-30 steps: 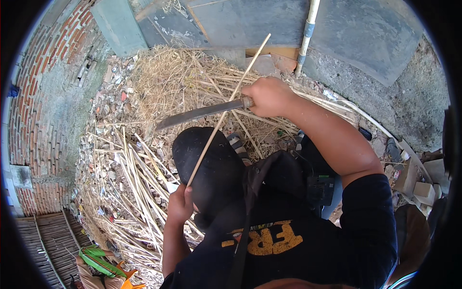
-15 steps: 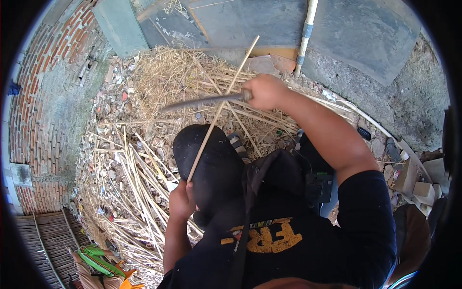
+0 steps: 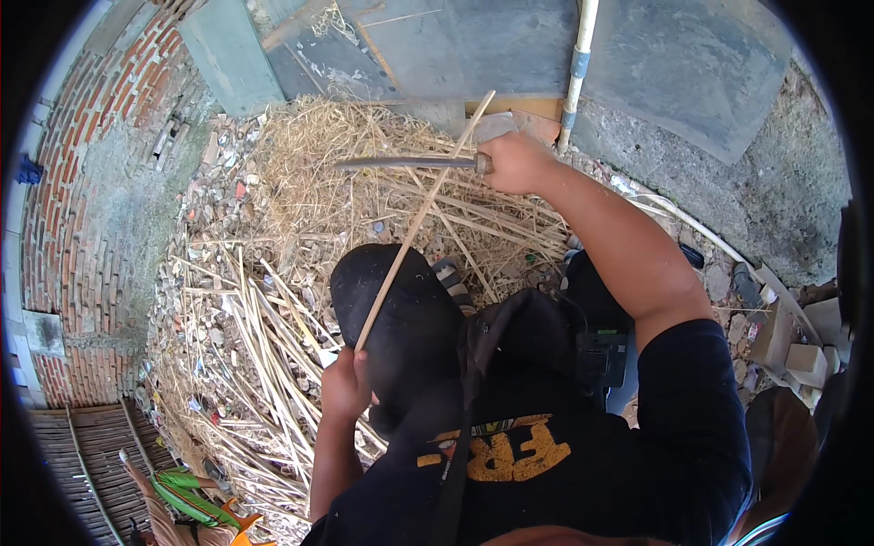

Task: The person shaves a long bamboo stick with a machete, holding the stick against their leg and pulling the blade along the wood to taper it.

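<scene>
Since the frame half a second ago, the right hand (image 3: 521, 165) has gone a little farther out and to the right, carrying the machete (image 3: 401, 164) with it; the blade, which slanted near-left a second ago, now lies almost level and shows as a narrower band. The far tip of the bamboo strip (image 3: 424, 221) has dipped nearer.

In the head view, the right hand is wrapped in a fist around the machete's handle, the blade pointing left. It crosses the bamboo strip toward its far end; I cannot tell whether the edge bites into it. The left hand (image 3: 344, 387) pinches the strip's near end, thumb along it. From there the strip runs far and right, passing over a rounded black shape (image 3: 387, 291) that may be a knee, though this is unclear.

Beyond the blade, a tangle of dry shavings (image 3: 309, 150) covers the rubble. More pale strips (image 3: 273, 359) lie in a loose pile to the left of the left hand. A brick wall (image 3: 100, 136) rises at far left, grey panels (image 3: 692, 73) line the far side, and a white pipe (image 3: 587, 27) with blue bands stands against them. At near left, another person (image 3: 187, 500) shows in part, in green and orange clothing, beside a slatted mat (image 3: 86, 437).
</scene>
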### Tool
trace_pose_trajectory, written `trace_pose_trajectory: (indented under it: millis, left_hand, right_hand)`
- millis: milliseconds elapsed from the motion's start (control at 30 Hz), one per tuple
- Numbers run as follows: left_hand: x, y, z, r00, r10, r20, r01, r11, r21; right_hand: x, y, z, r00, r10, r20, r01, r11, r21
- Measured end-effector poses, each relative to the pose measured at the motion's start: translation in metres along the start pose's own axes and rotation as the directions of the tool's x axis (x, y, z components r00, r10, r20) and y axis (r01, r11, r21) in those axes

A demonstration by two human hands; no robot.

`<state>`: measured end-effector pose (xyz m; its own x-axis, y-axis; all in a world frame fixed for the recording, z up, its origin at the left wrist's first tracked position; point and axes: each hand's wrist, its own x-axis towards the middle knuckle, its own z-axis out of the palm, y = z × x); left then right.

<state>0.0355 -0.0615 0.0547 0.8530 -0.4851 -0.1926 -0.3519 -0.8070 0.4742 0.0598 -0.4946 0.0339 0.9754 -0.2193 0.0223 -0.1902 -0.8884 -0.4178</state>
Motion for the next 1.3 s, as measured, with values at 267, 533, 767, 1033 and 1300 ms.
trace_pose_trajectory:
  millis: [267,533,767,1033,1300]
  left_hand:
    - [0.001,-0.027,0.006,0.998,0.062,-0.029,-0.062,0.998,0.012]
    - [0.003,-0.029,0.003,0.995,0.098,-0.022,-0.097,0.995,0.032]
    - [0.002,-0.034,0.015,0.995,0.076,-0.064,-0.073,0.997,0.038]
    - [0.002,-0.029,0.004,0.991,0.119,-0.056,-0.112,0.988,0.11]
    - [0.008,-0.025,0.013,0.992,0.11,-0.056,-0.109,0.994,0.009]
  right_hand:
    - [-0.019,-0.057,-0.025,0.978,-0.138,0.157,0.156,0.982,-0.103]
    - [0.006,0.004,-0.004,0.999,-0.021,-0.05,0.022,1.0,0.018]
    - [-0.018,-0.048,-0.023,0.964,-0.139,0.225,0.144,0.99,-0.004]
    - [0.002,0.014,-0.015,0.998,-0.024,-0.059,0.026,0.999,0.025]
    - [-0.005,0.011,-0.022,0.99,-0.099,0.098,0.099,0.995,0.009]
